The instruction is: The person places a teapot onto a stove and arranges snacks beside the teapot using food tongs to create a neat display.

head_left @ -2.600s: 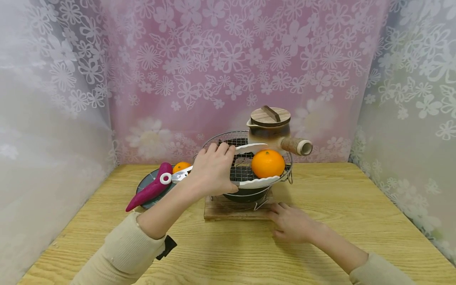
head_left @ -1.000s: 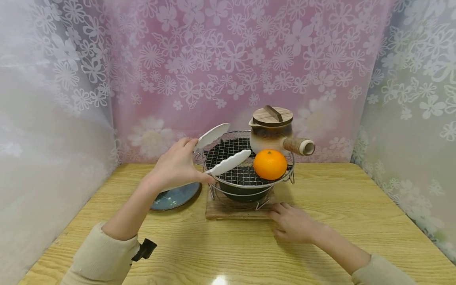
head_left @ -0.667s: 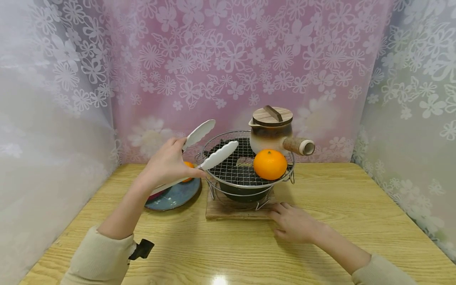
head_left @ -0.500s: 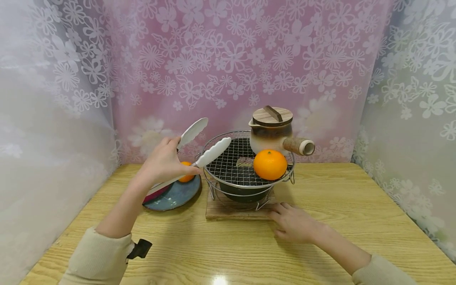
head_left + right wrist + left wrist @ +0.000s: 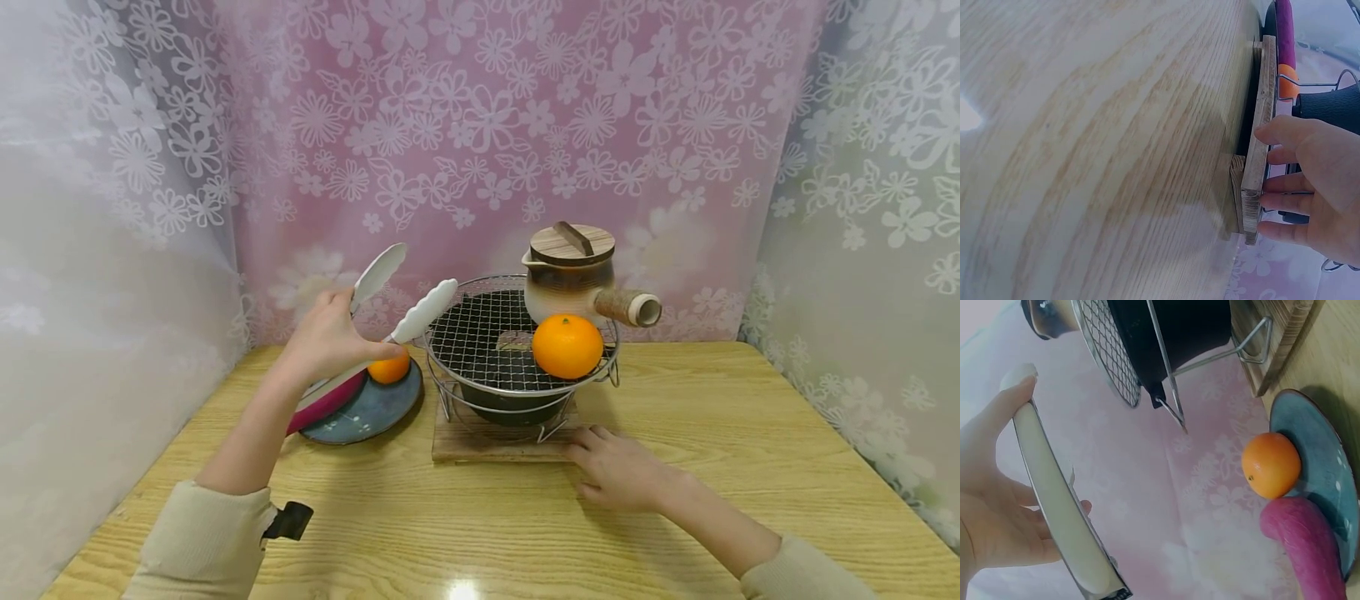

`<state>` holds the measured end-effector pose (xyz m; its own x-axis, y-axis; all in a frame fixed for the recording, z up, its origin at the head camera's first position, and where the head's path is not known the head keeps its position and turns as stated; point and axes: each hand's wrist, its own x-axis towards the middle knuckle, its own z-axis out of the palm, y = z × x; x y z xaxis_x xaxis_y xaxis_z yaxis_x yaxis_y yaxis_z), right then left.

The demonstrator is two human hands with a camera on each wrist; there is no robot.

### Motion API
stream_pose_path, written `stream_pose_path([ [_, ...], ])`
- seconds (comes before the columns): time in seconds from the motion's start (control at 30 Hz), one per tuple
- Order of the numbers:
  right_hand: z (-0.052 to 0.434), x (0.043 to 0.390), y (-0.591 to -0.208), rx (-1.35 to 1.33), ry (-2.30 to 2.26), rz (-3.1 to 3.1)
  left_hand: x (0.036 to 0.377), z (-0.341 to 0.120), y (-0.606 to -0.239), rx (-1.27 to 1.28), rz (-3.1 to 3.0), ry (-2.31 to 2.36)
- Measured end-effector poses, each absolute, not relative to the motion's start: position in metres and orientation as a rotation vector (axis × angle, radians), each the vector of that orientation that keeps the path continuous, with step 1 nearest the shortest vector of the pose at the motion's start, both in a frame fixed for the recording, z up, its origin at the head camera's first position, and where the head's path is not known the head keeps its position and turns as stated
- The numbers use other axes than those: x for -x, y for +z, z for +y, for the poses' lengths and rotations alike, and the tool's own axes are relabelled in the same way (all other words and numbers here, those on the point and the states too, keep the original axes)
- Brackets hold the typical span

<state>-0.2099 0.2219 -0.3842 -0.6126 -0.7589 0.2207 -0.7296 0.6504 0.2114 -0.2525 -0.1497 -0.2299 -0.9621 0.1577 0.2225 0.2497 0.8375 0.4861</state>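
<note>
My left hand (image 5: pixel 326 337) holds a pair of tongs (image 5: pixel 1054 487), white tips (image 5: pixel 423 310) spread apart with nothing between them. The hand is over the left side, near the blue plate (image 5: pixel 367 417). On that plate are an orange (image 5: pixel 1271 465) and a magenta curved item (image 5: pixel 1307 544), partly hidden by the hand and tongs in the head view. My right hand (image 5: pixel 618 468) rests with its fingertips against the right end of the wooden board (image 5: pixel 495 450), under the grill. A larger orange (image 5: pixel 567 347) sits on the wire mesh (image 5: pixel 480 333).
A brown and cream teapot (image 5: pixel 568 287) with a wooden lid and side handle (image 5: pixel 628 307) stands at the back right of the mesh. Below the mesh is a black stove bowl (image 5: pixel 513 404) in a wire stand. A flowered curtain (image 5: pixel 480 125) hangs behind the table (image 5: pixel 675 400).
My left hand has drawn the tongs leftward off the large orange on the mesh, and the tips now stand apart over the mesh's left edge and plate. My right hand has stayed at the board.
</note>
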Motion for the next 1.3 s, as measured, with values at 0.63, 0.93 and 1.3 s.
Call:
stream_pose_path([
  [0.63,0.222,0.21,-0.384,-1.182,-0.137,-2.605,0.259,-0.168,-0.241,0.132,-2.923,-0.684],
  [0.93,0.222,0.209,-0.382,-1.201,-0.14,-2.591,0.264,-0.176,-0.253,0.05,-2.966,-0.627],
  [1.3,0.223,0.21,-0.384,-1.215,-0.145,-2.529,0.271,-0.188,-0.267,0.023,-2.982,-0.588],
])
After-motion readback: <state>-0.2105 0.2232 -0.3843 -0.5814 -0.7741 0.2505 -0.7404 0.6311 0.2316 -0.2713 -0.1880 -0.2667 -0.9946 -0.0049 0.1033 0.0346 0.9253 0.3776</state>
